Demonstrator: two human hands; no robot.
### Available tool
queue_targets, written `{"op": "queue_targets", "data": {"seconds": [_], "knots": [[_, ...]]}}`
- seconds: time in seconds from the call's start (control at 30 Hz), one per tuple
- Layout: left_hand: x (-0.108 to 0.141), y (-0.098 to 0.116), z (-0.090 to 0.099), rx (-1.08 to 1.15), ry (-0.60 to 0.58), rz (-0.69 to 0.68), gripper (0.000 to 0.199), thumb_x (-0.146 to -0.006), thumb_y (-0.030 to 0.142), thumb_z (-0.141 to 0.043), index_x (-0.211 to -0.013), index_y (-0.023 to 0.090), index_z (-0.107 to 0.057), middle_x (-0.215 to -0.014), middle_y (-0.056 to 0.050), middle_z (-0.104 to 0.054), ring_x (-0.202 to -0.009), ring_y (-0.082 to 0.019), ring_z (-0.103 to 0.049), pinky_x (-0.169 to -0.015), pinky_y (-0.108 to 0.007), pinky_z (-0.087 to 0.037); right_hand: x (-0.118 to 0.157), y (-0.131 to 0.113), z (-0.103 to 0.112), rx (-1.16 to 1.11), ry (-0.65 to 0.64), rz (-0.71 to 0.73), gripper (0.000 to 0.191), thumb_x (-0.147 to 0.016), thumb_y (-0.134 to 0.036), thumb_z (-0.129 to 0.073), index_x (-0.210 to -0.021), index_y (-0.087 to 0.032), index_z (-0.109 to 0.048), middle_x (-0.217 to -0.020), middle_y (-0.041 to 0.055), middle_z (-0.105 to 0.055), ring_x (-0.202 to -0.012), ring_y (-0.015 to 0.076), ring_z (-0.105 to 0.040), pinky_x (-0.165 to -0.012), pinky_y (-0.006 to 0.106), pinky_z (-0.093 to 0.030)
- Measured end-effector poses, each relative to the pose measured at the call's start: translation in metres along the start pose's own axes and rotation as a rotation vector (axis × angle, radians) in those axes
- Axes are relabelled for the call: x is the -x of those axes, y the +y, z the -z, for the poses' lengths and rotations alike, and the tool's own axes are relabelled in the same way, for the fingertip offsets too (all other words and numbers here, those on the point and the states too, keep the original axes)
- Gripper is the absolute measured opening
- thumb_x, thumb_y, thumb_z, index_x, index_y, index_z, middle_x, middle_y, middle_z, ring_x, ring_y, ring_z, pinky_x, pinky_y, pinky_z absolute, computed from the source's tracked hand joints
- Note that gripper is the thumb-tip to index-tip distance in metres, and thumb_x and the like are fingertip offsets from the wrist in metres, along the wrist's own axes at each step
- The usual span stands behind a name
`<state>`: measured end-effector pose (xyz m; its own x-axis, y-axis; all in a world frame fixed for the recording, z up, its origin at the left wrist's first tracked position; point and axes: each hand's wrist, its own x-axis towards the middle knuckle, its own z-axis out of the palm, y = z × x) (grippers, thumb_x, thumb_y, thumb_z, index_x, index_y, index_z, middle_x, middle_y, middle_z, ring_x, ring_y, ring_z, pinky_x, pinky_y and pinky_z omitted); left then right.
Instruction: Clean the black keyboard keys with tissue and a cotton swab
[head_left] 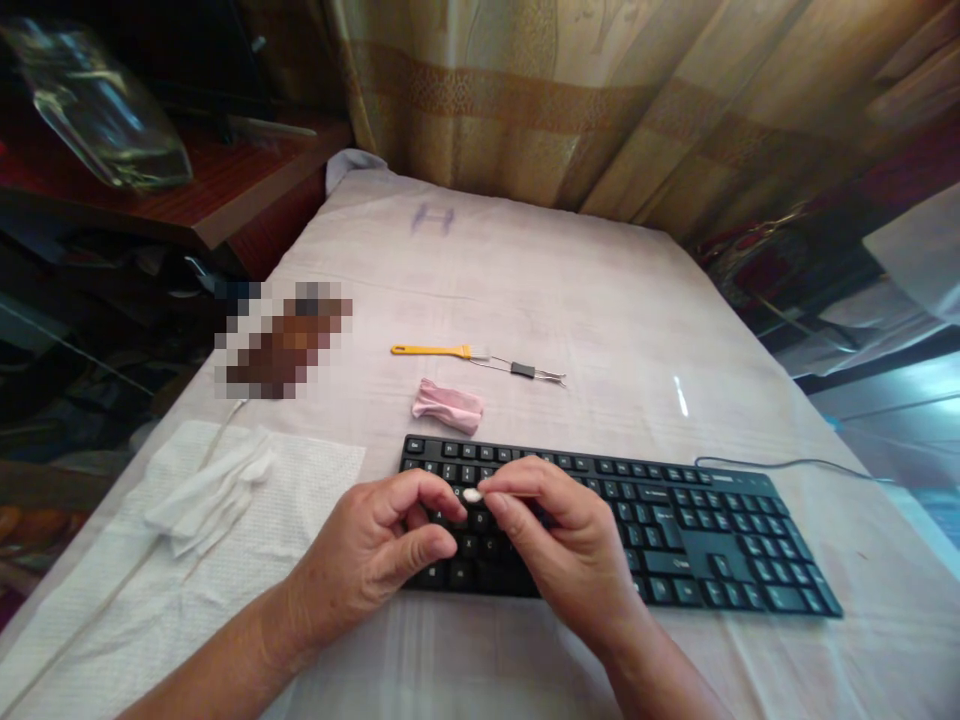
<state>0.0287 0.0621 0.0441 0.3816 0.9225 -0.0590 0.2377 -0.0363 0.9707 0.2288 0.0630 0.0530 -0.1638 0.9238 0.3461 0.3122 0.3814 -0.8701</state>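
Over the left half of a black keyboard [701,550], my right hand [559,530] pinches a cotton swab [472,495] between thumb and fingertips. Its white tip points left, and a bit of thin stick shows by the fingers. My left hand [382,535] is just beside that tip, thumb and index finger apart with a gap between them. The left fingertips look close to the cotton, but whether they touch it I cannot tell. Both hands cover part of the keys.
Behind the keyboard lie a folded pink cloth [448,405], a yellow-handled brush [431,350] and a wire keycap puller [523,370]. White paper towels [300,465] spread at left, near a blurred-out patch. The keyboard cable [787,462] runs right. A wooden shelf [247,190] stands at left.
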Motion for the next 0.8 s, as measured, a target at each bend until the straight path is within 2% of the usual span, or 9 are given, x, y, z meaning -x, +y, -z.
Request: {"op": "queue_targets", "data": {"seconds": [0.2,0.33,0.47,0.63,0.8], "knots": [[-0.001,-0.008,0.011,-0.275,0.34,-0.193,0.03,-0.09,0.05,-0.059,-0.08,0.023,-0.068,-0.07,0.002,-0.071,-0.06,-0.012,-0.064,-0.055,-0.02,-0.049,-0.015,0.02,0.006,0.221,0.005,0.062,0.013,-0.089,-0.015,-0.062,-0.083,-0.021,-0.071,-0.077,0.0018,-0.073,-0.07,0.0145,-0.07,-0.066,0.025,-0.057],[-0.003,-0.008,0.018,-0.395,0.468,-0.236,0.023,-0.093,0.041,-0.056,-0.082,0.024,-0.067,-0.074,0.003,-0.073,-0.066,-0.013,-0.068,-0.063,-0.022,-0.053,-0.013,0.03,0.0,0.315,0.012,0.107,0.014,-0.09,-0.014,-0.061,-0.087,-0.021,-0.073,-0.078,0.0032,-0.073,-0.069,0.014,-0.07,-0.065,0.023,-0.057],[-0.005,-0.009,0.021,-0.416,0.507,-0.203,0.023,-0.096,0.038,-0.052,-0.084,0.025,-0.067,-0.076,0.002,-0.074,-0.071,-0.014,-0.07,-0.067,-0.023,-0.055,-0.01,0.033,-0.003,0.378,0.011,0.123,0.017,-0.091,-0.015,-0.059,-0.09,-0.022,-0.074,-0.08,0.0041,-0.072,-0.069,0.0142,-0.069,-0.065,0.024,-0.057],[-0.006,-0.014,0.021,-0.413,0.482,-0.18,0.024,-0.096,0.037,-0.05,-0.084,0.025,-0.067,-0.077,0.003,-0.074,-0.073,-0.014,-0.07,-0.07,-0.023,-0.055,-0.01,0.032,-0.006,0.459,0.036,0.174,0.021,-0.093,-0.013,-0.055,-0.095,-0.021,-0.075,-0.079,0.0052,-0.071,-0.067,0.0138,-0.067,-0.063,0.023,-0.056],[-0.006,-0.017,0.02,-0.417,0.465,-0.157,0.024,-0.096,0.037,-0.051,-0.084,0.025,-0.067,-0.078,0.003,-0.074,-0.072,-0.014,-0.07,-0.068,-0.023,-0.056,-0.01,0.031,-0.005,0.54,0.008,0.233,0.02,-0.093,-0.012,-0.056,-0.095,-0.019,-0.075,-0.079,0.0061,-0.071,-0.066,0.0138,-0.066,-0.061,0.022,-0.055]]}}
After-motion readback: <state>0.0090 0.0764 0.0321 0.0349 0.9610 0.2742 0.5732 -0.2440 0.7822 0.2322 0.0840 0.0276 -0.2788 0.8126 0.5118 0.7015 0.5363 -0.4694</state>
